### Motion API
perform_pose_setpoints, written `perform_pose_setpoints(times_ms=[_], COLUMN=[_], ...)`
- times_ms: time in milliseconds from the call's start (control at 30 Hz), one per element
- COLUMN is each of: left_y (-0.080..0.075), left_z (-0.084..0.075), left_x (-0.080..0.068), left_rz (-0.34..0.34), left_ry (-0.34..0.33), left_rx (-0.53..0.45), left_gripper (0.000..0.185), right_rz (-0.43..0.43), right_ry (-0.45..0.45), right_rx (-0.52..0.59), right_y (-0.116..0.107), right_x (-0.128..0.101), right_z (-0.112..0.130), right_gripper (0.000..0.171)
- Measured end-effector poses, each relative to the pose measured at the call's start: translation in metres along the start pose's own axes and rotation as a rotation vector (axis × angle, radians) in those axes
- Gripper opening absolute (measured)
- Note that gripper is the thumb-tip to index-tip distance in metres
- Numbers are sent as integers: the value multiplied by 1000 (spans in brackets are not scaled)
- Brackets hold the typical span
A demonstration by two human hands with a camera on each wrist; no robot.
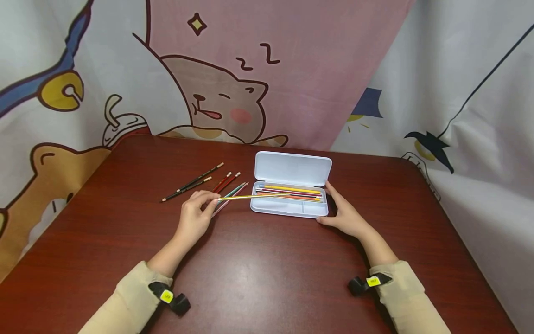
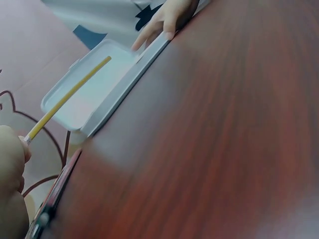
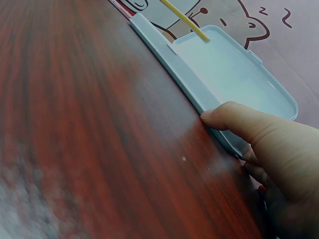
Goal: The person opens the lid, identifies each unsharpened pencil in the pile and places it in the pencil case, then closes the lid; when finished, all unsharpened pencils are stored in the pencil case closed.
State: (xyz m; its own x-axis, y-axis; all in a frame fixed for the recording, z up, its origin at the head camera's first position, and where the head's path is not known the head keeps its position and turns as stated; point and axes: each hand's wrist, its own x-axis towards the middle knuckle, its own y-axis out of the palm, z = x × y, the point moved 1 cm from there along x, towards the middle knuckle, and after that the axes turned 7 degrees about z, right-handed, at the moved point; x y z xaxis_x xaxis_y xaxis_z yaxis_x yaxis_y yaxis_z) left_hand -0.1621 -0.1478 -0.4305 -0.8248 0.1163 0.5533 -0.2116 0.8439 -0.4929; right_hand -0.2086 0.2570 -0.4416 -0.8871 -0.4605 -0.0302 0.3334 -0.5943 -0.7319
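Note:
Between thumb and fingers my left hand [image 1: 195, 213] pinches a yellow pencil [image 1: 244, 197] near one end. Its other end reaches over the open white pencil case [image 1: 288, 214]. At the case's right end is my right hand [image 1: 347, 217], gripping it with the thumb on the front edge [image 3: 207, 115] and the other fingers round the side and back. Several pencils [image 1: 306, 190], yellow, red and orange among them, lie lengthwise inside the case. The lid [image 1: 292, 169] stands raised at the back. In the left wrist view, the pencil [image 2: 70, 97] slants up across the lid.
Left of the case, loose pencils lie on the dark red wooden table [image 1: 258, 269]: two dark ones [image 1: 189, 184], two red ones with white ends [image 1: 227, 182], a teal one [image 1: 237, 190] and a pink one [image 1: 243, 187]. A printed cartoon curtain [image 1: 325, 46] hangs behind the table.

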Motion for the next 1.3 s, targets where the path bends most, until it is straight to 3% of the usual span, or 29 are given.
perform_pose_setpoints(times_ms=[333,767,1300], left_y=[32,64,81], left_z=[-7,-10,-11], left_x=[19,38,47], left_rz=[-19,50,114], left_ry=[15,-63,-51], left_rx=[-33,-54,-3], left_gripper=[9,11,10], right_rz=[-3,-1,-4], right_ry=[2,11,-1], right_rx=[-2,0,-9], right_y=[-1,-1,0], right_x=[0,0,1], right_z=[-1,-3,-3], right_gripper=[109,109,110])
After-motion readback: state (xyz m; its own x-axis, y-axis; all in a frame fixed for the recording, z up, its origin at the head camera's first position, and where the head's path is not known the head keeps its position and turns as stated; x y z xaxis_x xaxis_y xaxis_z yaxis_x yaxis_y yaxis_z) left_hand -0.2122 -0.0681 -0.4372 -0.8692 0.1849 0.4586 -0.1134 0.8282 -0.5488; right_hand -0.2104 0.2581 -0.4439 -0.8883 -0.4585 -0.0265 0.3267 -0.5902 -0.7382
